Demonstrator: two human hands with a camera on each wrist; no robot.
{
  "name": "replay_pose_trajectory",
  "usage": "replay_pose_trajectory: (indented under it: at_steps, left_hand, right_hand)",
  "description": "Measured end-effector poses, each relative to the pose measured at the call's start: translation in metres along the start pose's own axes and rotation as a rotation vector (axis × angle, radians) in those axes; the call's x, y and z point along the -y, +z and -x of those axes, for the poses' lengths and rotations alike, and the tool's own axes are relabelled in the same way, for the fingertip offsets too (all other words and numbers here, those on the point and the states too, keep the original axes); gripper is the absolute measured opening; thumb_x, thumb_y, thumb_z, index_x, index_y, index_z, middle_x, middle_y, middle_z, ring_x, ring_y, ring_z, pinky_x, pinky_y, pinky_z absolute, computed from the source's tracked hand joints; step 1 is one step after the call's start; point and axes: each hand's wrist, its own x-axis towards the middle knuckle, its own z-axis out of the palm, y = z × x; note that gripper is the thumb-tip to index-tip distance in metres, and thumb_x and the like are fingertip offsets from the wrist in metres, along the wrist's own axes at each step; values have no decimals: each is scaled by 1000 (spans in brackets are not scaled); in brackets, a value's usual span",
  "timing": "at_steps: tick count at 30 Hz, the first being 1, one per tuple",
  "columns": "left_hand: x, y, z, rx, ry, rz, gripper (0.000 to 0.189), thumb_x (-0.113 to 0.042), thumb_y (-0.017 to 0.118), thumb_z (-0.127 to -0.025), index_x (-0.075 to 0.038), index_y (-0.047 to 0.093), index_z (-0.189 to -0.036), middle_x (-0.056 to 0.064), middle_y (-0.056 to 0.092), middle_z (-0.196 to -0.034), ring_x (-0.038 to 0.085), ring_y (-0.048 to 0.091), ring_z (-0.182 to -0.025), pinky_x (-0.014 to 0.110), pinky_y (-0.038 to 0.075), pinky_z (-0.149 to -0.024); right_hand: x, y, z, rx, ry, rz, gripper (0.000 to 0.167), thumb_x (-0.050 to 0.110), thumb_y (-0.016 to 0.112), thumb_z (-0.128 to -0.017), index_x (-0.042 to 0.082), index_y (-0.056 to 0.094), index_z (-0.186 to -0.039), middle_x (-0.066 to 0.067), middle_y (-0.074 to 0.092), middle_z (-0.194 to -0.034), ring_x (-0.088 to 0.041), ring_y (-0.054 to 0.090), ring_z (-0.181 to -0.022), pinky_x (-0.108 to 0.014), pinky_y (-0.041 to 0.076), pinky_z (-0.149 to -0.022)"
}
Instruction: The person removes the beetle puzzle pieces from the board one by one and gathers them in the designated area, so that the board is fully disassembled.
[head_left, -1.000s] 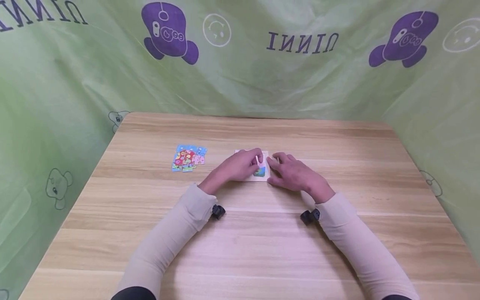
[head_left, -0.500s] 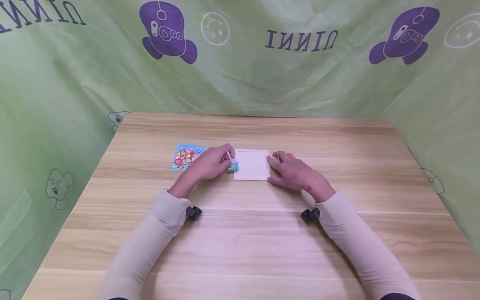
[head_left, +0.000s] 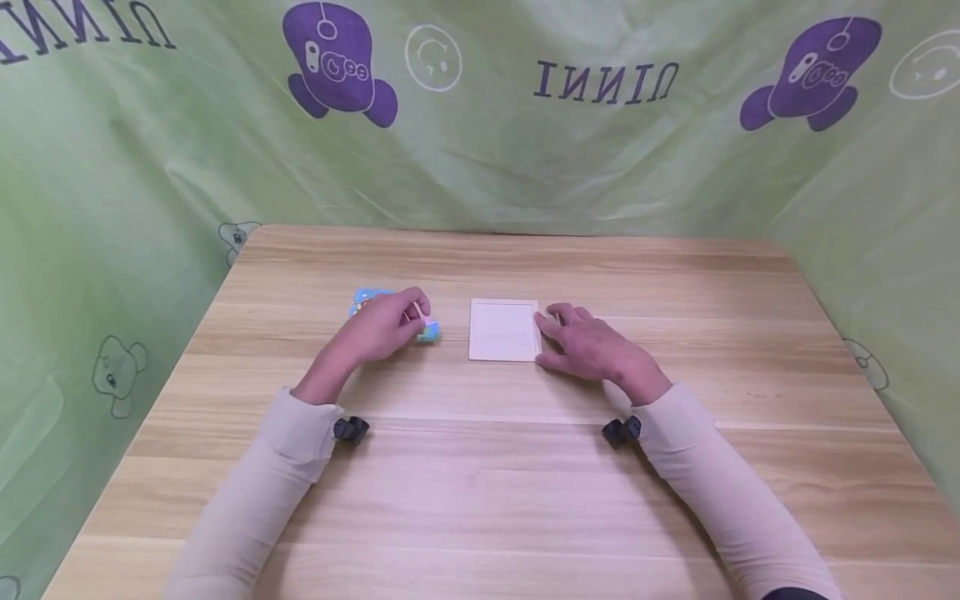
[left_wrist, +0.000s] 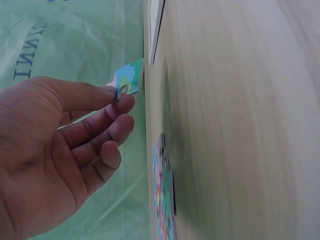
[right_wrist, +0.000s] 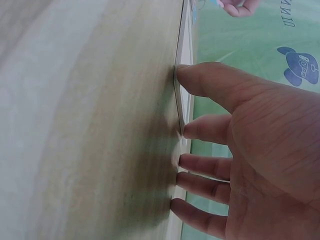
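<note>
Between thumb and index finger, my left hand [head_left: 377,328] pinches a jigsaw puzzle piece [left_wrist: 130,75] printed in blue and green. The piece is held above the table; its lower fingers hang loosely curled. Behind and below that hand lie more joined puzzle pieces [head_left: 367,295], mostly covered by it in the head view; the left wrist view shows their edge [left_wrist: 162,192]. A pale square puzzle tray [head_left: 504,332] with a raised rim lies flat at the middle, bare inside. My right hand [head_left: 592,343] rests beside the tray's right side, thumb and index fingertips touching its edge.
The wooden table [head_left: 480,500] spreads out toward the front and both sides. A green printed cloth [head_left: 480,167] hangs behind the table and along its sides. Each sleeve cuff carries a small black camera, such as the left one [head_left: 351,430].
My left hand has moved left, carrying the puzzle piece from over the tray to beside the other pieces. The tray's inside is now uncovered. My right hand has stayed put.
</note>
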Motion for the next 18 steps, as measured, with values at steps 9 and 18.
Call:
replay_pose_trajectory:
  at_steps: [9,18]
  left_hand:
    - [18,-11,12,-30,-7,-24,5,-5,62,-99,-7,66,-101,6,68,-91,22,62,-85,39,50,-79]
    - [28,-15,18,-39,-60,-66,4,-8,64,-99,-6,67,-100,6,67,-89,23,59,-82,39,49,-77]
  right_hand:
    - [0,-1,0,5,-2,-2,71,38,64,-102,4,37,-158,-30,35,-154,-48,41,-134,-58,37,-110]
    - [0,-1,0,3,-1,6,71,38,64,-102,3,37,-158,-30,36,-153,-48,41,-133,-58,38,-109]
